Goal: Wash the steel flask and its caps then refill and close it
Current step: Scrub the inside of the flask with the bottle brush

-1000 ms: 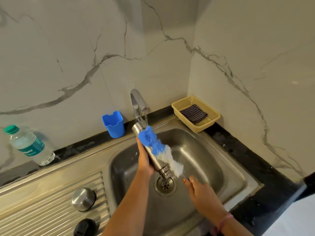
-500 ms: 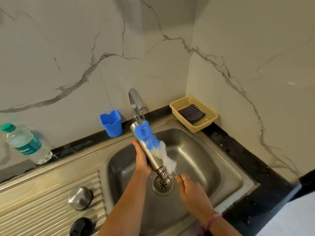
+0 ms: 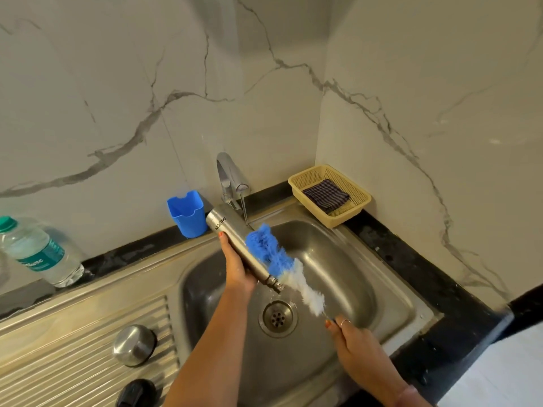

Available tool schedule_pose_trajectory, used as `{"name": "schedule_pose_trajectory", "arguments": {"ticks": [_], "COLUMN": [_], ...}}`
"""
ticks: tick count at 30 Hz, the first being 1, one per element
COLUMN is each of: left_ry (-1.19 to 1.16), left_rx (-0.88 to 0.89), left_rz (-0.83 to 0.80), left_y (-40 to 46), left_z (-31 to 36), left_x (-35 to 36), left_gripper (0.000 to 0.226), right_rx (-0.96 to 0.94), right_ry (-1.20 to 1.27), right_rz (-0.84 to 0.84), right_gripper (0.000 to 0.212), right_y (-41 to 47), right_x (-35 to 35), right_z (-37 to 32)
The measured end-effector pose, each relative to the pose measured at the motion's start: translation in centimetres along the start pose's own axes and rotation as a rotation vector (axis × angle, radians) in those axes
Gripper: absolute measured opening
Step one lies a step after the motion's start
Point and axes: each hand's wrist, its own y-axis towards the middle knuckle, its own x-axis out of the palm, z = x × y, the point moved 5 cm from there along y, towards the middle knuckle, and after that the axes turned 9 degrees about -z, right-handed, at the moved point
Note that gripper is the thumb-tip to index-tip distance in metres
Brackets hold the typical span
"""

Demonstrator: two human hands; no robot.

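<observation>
1. Your left hand (image 3: pixel 239 270) grips the steel flask (image 3: pixel 241 248) around its body, forearm reaching up from the bottom edge over the sink (image 3: pixel 382 277). The flask is tilted, base up toward the tap (image 3: pixel 232 183), open mouth down above the drain (image 3: pixel 277 317).
2. Your right hand (image 3: pixel 357 346) holds the thin handle of the bottle brush (image 3: pixel 282 264), fingers curled around it low in the basin, wrist angled in from the right. A ring shows on one finger.
3. The brush lies along the flask's outer right side, blue bristles against the steel wall, white bristles trailing past the mouth.
4. A thin stream of water runs from the tap, falling just behind the brush head.
5. Compared with half a second ago, the brush has slid down the flask: the flask's printed upper end, covered then by blue bristles, is now bare, and your right hand has drawn back toward the basin's near right wall.
6. On the ribbed drainboard (image 3: pixel 73 348) at left sit the steel cap (image 3: pixel 134 345) and, nearer the bottom edge, the black cap (image 3: pixel 136 393), well apart from the flask.
7. Along the black counter stand a blue cup (image 3: pixel 187 214), a plastic water bottle (image 3: pixel 36 251) at far left, and a yellow basket (image 3: pixel 352 198) holding a folded checked cloth (image 3: pixel 325 196) in the corner.
</observation>
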Motion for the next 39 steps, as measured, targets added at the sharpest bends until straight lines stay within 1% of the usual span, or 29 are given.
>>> {"name": "schedule_pose_trajectory", "arguments": {"ticks": [2,3,5,7,8,10,13,16,18,20,22,24,26,28,29,31,34,39], "left_ry": [-0.022,-0.026,0.007,0.082,0.111,0.126,0.071,0.07,0.082,0.1,0.132,0.17,0.166,0.149,0.14,0.142,0.117,0.163], "left_rx": [-0.005,-0.014,-0.038,-0.044,-0.048,-0.042,0.001,0.014,0.002,-0.029,-0.048,-0.06,-0.069,-0.051,-0.036,-0.026,0.004,-0.06], "left_rz": [-0.027,-0.033,-0.028,-0.011,-0.001,-0.016,-0.033,-0.02,-0.045,-0.077,-0.049,0.0,0.029,0.009,-0.016,-0.007,0.035,-0.025], "left_y": [-0.1,-0.3,-0.6,-0.8,-0.8,-0.7,-0.3,-0.1,-0.4,-0.8,-1.4,-1.7,-1.9,-1.8,-1.5,-1.1,-0.9,-1.4], "left_z": [-0.4,-0.7,-1.5,-2.1,-2.3,-2.1,-1.0,-0.4,-0.7,-1.5,-2.0,-2.3,-2.3,-1.8,-1.4,-0.7,0.1,-1.4], "left_x": [0.7,1.0,1.6,1.8,1.7,1.7,1.4,0.9,1.1,1.4,1.6,1.3,0.9,0.5,0.3,-0.5,-0.9,0.2], "left_gripper": [0.076,0.076,0.082,0.096,0.101,0.103,0.094,0.084,0.078,0.085,0.086,0.085,0.079,0.076,0.081,0.091,0.081,0.089], "right_rx": [-0.032,-0.063,-0.11,-0.13,-0.136,-0.141,-0.135,-0.074,-0.091,-0.129,-0.139,-0.123,-0.107,-0.106,-0.11,-0.097,-0.061,-0.12], "right_ry": [-0.028,-0.059,-0.108,-0.101,-0.089,-0.104,-0.066,0.002,0.012,-0.015,-0.027,-0.017,-0.02,0.0,0.024,0.064,0.03,-0.003], "right_rz": [0.033,0.071,0.141,0.163,0.162,0.166,0.139,0.075,0.089,0.139,0.169,0.159,0.138,0.126,0.128,0.113,0.049,0.119], "right_gripper": [0.026,0.027,0.029,0.032,0.032,0.032,0.03,0.029,0.03,0.032,0.033,0.035,0.035,0.033,0.031,0.029,0.027,0.03], "right_y": [1.1,2.2,4.7,6.8,7.3,6.9,3.9,1.7,2.4,4.2,6.4,8.0,8.0,6.5,5.3,2.9,1.3,5.5], "right_x": [-0.5,-0.9,-1.9,-3.0,-3.3,-3.5,-1.7,0.2,0.0,-1.0,-2.3,-3.2,-3.1,-2.1,-1.4,-0.1,0.9,-2.1], "right_z": [-1.1,-1.8,-4.0,-5.7,-6.2,-5.9,-2.8,-0.2,-0.9,-3.0,-5.2,-6.4,-6.6,-5.4,-4.5,-2.4,-0.7,-5.6]}}
